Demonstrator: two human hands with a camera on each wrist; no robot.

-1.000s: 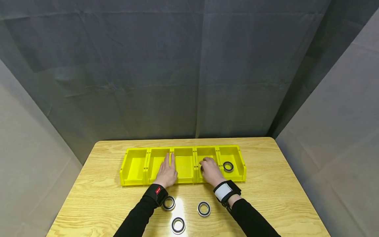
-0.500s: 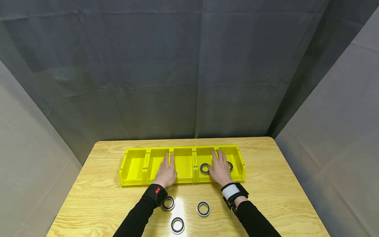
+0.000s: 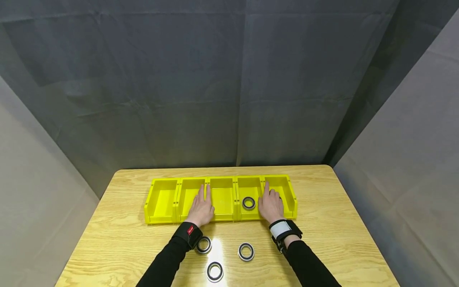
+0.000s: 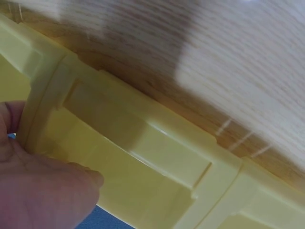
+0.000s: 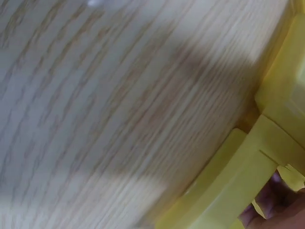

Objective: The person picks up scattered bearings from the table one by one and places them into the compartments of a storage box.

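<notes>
The left hand [image 3: 201,210] reaches forward, palm down, over the divider between the second and third bins from the left. Its grip is relaxed, with index and middle fingers straight; it touches the divider. The right hand [image 3: 271,205] reaches forward at the divider between the fourth and fifth bins, index finger extended toward the bench's far edge, other fingers bent. Whether this grip encloses an item cannot be determined; the hand conceals part of the fifth bin.

The yellow bin row [image 3: 161,219] lies along the bench's [image 3: 312,191] far edge. One black-and-silver ring [image 3: 248,208] lies flat in the fourth bin, just beside the right hand. Toward the bench's near edge lie a left ring [image 3: 204,251] beside the left wristband [image 3: 191,235], a nearest ring [image 3: 215,280] and a right ring [image 3: 246,259].
</notes>
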